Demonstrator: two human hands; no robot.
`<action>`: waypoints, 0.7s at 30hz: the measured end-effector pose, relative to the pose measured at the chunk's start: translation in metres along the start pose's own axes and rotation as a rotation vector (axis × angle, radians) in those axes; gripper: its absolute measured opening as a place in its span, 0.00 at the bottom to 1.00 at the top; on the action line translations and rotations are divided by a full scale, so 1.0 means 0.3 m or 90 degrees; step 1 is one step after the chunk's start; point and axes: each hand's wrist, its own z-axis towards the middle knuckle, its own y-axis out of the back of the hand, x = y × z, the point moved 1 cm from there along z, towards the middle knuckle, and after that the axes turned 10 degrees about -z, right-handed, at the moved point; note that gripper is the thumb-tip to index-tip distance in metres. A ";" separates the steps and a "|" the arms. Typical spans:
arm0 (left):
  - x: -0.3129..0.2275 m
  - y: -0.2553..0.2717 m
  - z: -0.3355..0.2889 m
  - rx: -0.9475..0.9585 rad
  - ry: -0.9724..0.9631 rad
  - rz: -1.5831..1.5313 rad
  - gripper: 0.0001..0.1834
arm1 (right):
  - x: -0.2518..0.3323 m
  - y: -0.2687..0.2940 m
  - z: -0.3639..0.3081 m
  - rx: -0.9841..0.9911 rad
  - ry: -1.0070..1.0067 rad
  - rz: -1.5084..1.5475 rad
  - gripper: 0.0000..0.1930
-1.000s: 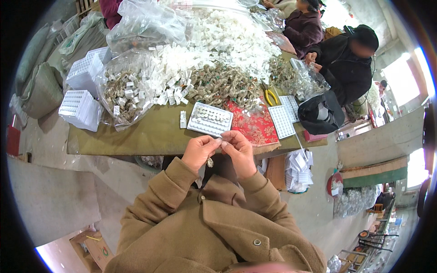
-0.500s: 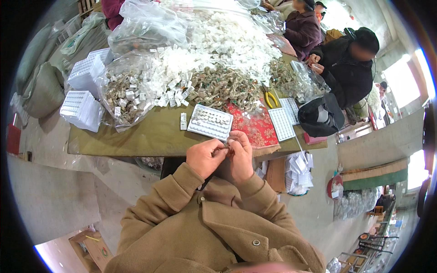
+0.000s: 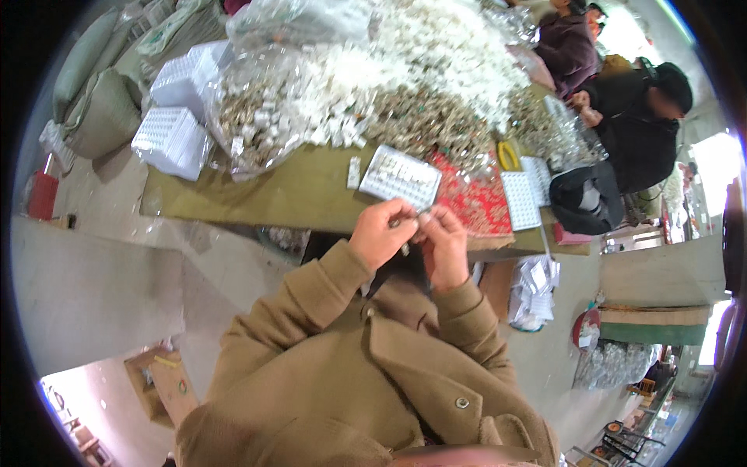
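My left hand [image 3: 384,233] and my right hand [image 3: 446,247] meet just off the near edge of the table. Both are closed in a pinch, fingertips together around something small and blurred that I cannot make out. Right beyond them lies a white tray [image 3: 389,187] with rows of round wells, its far rows holding small pale pieces. A small white rectangular piece [image 3: 353,173] rests at the tray's left. Behind the tray spreads a heap of small brownish pieces [image 3: 420,117], and farther back a large heap of white ones [image 3: 436,47].
Stacked white trays [image 3: 170,144] and a see-through bag [image 3: 257,117] of pieces stand at left. Red patterned cloth [image 3: 475,198], yellow-handled pliers [image 3: 508,155], another tray [image 3: 520,200] and a black bag [image 3: 585,198] lie at right. A co-worker in black [image 3: 634,132] sits beyond.
The whole view has shifted, so the table and tray appear higher and farther right. My hands stay pinched together in front of the tray.
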 end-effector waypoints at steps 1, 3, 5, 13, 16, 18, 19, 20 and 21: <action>0.002 -0.002 0.001 -0.013 -0.026 0.005 0.05 | 0.002 0.003 0.004 0.017 0.005 0.020 0.05; 0.005 -0.005 0.005 -0.032 -0.046 0.009 0.05 | 0.005 0.005 0.006 0.039 -0.016 0.051 0.04; 0.004 -0.002 0.006 -0.048 -0.019 0.004 0.05 | 0.012 0.005 0.006 0.061 -0.012 0.078 0.04; -0.059 0.060 0.003 0.010 0.071 0.121 0.09 | 0.041 0.025 0.012 0.069 -0.005 0.087 0.04; -0.085 0.153 0.047 -0.089 0.103 0.109 0.12 | 0.033 0.037 0.023 0.077 0.020 0.094 0.04; -0.105 0.249 0.123 -0.186 0.036 0.302 0.14 | 0.027 0.041 0.035 0.070 0.042 0.063 0.04; -0.106 0.285 0.158 -0.221 0.008 0.424 0.14 | 0.022 0.037 0.042 0.066 0.057 0.044 0.04; -0.097 0.307 0.185 -0.170 -0.031 0.513 0.14 | 0.018 0.032 0.050 0.063 0.072 0.024 0.05; -0.085 0.324 0.208 -0.124 -0.053 0.601 0.14 | 0.016 0.030 0.052 0.053 0.084 0.002 0.05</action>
